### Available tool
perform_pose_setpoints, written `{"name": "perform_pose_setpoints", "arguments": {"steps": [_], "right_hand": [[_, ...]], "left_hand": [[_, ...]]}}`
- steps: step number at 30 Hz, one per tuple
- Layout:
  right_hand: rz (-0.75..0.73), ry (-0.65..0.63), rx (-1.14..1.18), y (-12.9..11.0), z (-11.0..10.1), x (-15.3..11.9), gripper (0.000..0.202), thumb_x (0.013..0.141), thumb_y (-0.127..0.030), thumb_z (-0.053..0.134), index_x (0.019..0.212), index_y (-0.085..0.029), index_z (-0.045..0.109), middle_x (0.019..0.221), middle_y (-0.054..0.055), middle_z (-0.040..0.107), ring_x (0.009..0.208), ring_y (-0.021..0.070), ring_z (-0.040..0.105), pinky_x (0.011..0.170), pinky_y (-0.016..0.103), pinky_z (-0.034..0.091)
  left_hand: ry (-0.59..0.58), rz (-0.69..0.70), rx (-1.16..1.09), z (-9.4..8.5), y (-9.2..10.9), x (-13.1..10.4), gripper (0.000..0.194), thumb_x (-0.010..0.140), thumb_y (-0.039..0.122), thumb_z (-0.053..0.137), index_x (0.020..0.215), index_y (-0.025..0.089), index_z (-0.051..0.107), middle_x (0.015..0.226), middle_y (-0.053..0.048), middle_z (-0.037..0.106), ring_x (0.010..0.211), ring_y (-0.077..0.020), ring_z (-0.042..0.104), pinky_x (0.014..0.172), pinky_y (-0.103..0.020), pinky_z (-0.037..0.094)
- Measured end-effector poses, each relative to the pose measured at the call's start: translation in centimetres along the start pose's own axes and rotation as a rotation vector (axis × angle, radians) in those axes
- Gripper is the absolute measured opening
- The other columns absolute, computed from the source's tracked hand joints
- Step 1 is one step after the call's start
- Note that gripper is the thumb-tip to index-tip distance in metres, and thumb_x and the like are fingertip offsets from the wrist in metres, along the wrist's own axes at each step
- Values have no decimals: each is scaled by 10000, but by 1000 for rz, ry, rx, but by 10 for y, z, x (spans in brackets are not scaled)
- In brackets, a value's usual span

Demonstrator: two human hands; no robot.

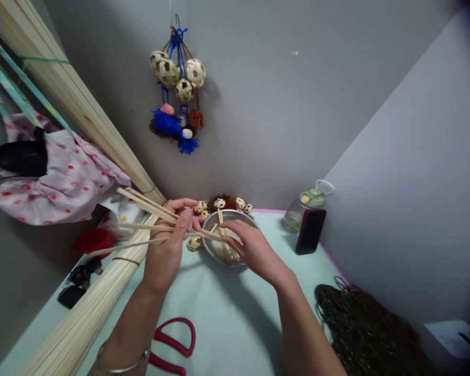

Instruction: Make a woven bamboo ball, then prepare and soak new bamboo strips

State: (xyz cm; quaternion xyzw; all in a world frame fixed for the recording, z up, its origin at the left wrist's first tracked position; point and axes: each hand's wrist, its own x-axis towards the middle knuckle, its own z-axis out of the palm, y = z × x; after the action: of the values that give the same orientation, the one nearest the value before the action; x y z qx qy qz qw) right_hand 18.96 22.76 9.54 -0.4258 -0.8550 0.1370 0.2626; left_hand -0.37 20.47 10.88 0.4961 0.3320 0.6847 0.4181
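My left hand (pixel 167 248) is closed around several thin pale bamboo strips (pixel 147 203), whose loose ends fan out to the left. Between my two hands runs one strip's end, pinched by the thumb and fingers of my right hand (pixel 248 246). Both hands are over or beside a round metal bowl (pixel 254 222), which has more strips standing in it and pale contents at the bottom. Small woven balls (pixel 195 243) lie by the bowl's left side and behind it. My fingers partly cover the bowl.
A long bundle of bamboo strips (pixel 117 282) leans across the left. Red-handled scissors (pixel 174 342) lie in front. A phone (pixel 311 231) stands against a bottle (pixel 293 214) at right, near dark cord (pixel 368 324). Woven ball ornaments (pixel 166 72) hang on the wall; a red bowl (pixel 94 241) sits left.
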Motion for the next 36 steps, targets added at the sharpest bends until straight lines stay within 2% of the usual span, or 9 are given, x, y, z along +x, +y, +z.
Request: {"name": "perform_pose_setpoints", "arguments": {"steps": [3,6,11,16,23,28,36], "right_hand": [[31,17,-42,8,-2,-1,238,981,-208,527,1199,-225,621,1138,69,687,1014,207,638,874,337,483],[72,16,-102,19,-4,-3,267,985,-170,488,1206,-223,628,1166,68,691,1045,210,644,899,335,482],[235,-197,-326,33,-6,-10,381,943,-55,409,1215,-164,652,1151,124,710,1039,255,668,871,340,480],[305,-307,-357,37,5,-9,409,858,20,438,1129,-133,704,1089,165,732,1000,272,689,812,311,469],[303,-438,-303,28,24,0,360,846,-15,487,1026,-181,752,1039,116,760,940,236,709,768,273,460],[336,-447,-286,28,24,0,357,878,-46,496,1107,-174,738,1081,136,750,990,231,697,827,269,454],[330,-419,-252,32,30,1,327,858,-36,514,1029,-162,763,1015,139,763,937,230,699,793,258,444]], "left_hand": [[-41,-30,294,-2,-17,1,247,968,422,510,1082,223,603,652,55,523,642,-132,565,749,-265,528],[-99,-72,470,-3,-33,2,270,964,442,485,1056,221,610,670,42,562,602,-142,566,614,-247,494],[-135,-63,577,-9,-50,5,252,976,395,441,999,220,621,673,33,565,600,-155,558,605,-261,459],[-165,-40,639,-6,-52,5,221,978,353,422,990,226,603,719,23,573,616,-159,554,627,-278,439],[-191,-60,630,2,-54,2,224,989,327,380,988,228,582,676,38,525,578,-145,546,611,-270,441],[-186,-76,615,1,-56,1,236,1004,348,357,996,230,561,621,50,476,588,-151,547,618,-267,444],[-211,-75,633,4,-60,0,226,1002,330,348,1010,235,553,604,52,465,583,-164,547,601,-279,435]]}}
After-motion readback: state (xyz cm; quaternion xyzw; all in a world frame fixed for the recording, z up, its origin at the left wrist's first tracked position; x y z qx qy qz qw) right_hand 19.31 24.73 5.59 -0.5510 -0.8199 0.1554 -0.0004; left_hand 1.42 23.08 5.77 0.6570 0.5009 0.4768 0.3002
